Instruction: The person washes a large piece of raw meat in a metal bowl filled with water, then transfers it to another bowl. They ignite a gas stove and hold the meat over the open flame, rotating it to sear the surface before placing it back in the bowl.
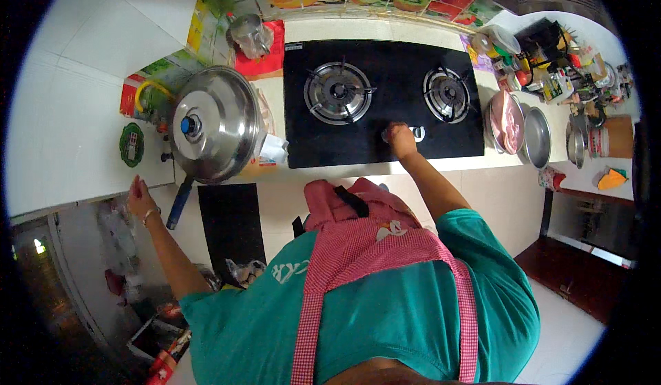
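Note:
My right hand (399, 141) reaches to the front of a black glass gas stove (310, 144), its fingers closed on the left control knob (385, 135). Just right of the hand is a second, silver knob (418, 134). No flame shows on the left burner (338, 92) or the right burner (447, 94). My left hand (141, 198) hangs in the air at the far left, fingers loosely apart, with nothing visible in it. Close to it is the dark handle (180, 202) of a wok, which sits under a large domed steel lid (224, 120); hand and handle do not touch.
A metal kettle-like pot (250, 35) stands on a red mat at the back left. Right of the stove are a bowl with a slab of raw meat (507, 120) and a steel bowl (536, 137). Jars and bottles (558, 86) crowd the right corner. A green round dish (131, 144) lies left.

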{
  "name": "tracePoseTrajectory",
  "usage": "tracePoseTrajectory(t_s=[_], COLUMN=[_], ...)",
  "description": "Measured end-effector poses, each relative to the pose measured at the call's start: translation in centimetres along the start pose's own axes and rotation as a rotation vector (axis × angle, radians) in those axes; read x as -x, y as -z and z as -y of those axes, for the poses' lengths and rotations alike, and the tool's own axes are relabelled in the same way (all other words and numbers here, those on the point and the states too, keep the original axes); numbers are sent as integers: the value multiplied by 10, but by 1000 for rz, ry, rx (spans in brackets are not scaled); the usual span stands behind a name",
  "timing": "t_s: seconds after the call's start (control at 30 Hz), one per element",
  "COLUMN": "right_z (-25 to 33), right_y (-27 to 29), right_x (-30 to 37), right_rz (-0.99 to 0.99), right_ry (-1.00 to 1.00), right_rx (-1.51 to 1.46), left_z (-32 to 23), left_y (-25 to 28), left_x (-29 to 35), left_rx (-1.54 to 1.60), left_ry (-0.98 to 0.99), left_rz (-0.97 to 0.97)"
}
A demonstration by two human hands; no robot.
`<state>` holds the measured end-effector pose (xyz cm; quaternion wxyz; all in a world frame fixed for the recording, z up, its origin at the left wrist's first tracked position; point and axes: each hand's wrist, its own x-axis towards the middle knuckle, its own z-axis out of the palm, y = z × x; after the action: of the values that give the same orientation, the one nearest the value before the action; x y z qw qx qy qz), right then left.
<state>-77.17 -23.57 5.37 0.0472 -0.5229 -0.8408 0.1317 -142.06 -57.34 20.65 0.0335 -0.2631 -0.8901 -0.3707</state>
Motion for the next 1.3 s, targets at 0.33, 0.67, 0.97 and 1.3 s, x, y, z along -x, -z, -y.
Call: tracePoseTrajectory(t_s=[0.33, 0.67, 0.97, 1.3], right_z=[-26, -39, -39, -34], right_y=[7, 15, 28, 45], right_x=[-6, -11, -12, -12], right_rz=[55, 137, 134, 176], right_ry=[394, 567, 640, 687], right_rx=[18, -17, -57, -53], left_z=[-19, -41, -52, -53], left_y=[2, -27, -51, -85], left_x=[214, 411, 393, 351], left_rx=[174, 365, 298, 369], left_ry=[105, 413, 446, 369], left_rz=[-87, 63, 149, 244])
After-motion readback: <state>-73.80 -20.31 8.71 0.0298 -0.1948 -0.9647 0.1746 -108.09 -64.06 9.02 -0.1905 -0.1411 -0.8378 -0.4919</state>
